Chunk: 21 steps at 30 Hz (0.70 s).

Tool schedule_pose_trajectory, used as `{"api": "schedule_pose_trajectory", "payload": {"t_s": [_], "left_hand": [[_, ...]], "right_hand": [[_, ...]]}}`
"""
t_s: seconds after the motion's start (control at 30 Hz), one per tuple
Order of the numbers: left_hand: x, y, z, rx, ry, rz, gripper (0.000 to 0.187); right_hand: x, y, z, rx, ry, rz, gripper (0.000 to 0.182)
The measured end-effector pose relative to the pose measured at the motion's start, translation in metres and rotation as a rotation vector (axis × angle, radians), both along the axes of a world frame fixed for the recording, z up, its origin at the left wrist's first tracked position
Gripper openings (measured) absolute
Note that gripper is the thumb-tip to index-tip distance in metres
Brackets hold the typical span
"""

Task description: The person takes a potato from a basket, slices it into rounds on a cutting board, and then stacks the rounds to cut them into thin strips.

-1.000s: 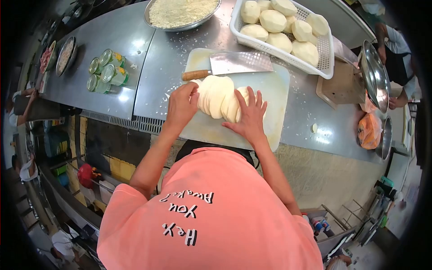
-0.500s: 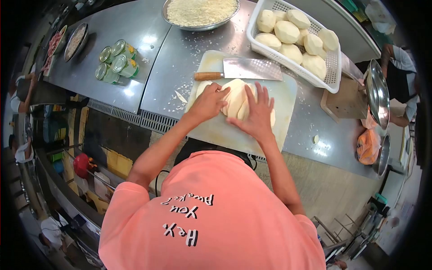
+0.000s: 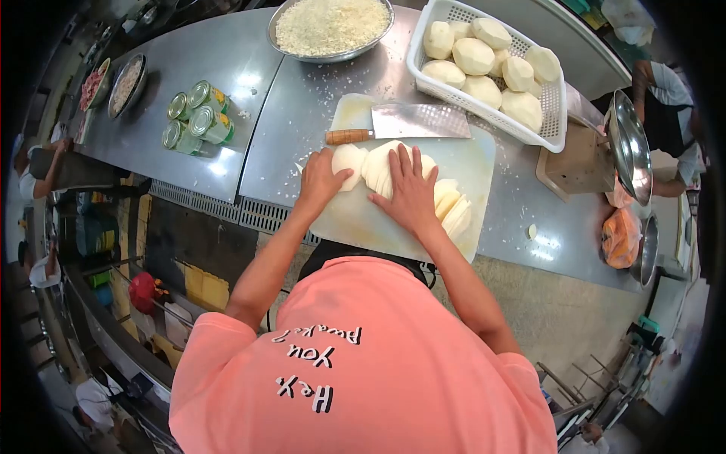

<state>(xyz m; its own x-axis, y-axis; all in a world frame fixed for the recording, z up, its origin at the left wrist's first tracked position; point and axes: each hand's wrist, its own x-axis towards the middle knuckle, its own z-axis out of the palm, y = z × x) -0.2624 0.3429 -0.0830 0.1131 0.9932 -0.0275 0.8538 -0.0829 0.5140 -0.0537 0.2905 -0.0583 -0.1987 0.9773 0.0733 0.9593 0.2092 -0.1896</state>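
Note:
On a white cutting board (image 3: 370, 219) lies a fanned row of pale sliced potato (image 3: 376, 168). My left hand (image 3: 321, 181) rests on the left end of the slices, fingers curled over them. My right hand (image 3: 408, 193) lies flat on the middle of the row, fingers spread. More slices (image 3: 452, 208) lie spread out to the right of that hand. A cleaver (image 3: 404, 122) with a wooden handle lies flat at the board's far side, untouched.
A white basket (image 3: 556, 117) of peeled potatoes stands at the far right. A metal bowl (image 3: 330, 26) of grated white food sits behind the board. Three tins (image 3: 193, 121) stand on the steel counter at left. Metal bowls (image 3: 631, 144) and another person are at the right.
The stack of slices has been pushed flat and fanned out to the right. My right hand now presses the middle of the row, and my left hand has moved to its left end.

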Motion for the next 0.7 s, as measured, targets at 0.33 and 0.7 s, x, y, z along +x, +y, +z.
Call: {"api": "schedule_pose_trajectory", "payload": {"t_s": [0.33,0.7], "left_hand": [[0.006,0.003,0.008,0.072,-0.348,0.152,0.041],[0.023,0.0,-0.001,0.283,-0.225,0.089,0.029]], "right_hand": [[-0.02,0.032,0.005,-0.066,0.112,0.015,0.074],[-0.015,0.02,-0.008,0.048,0.196,0.002,0.08]]}}
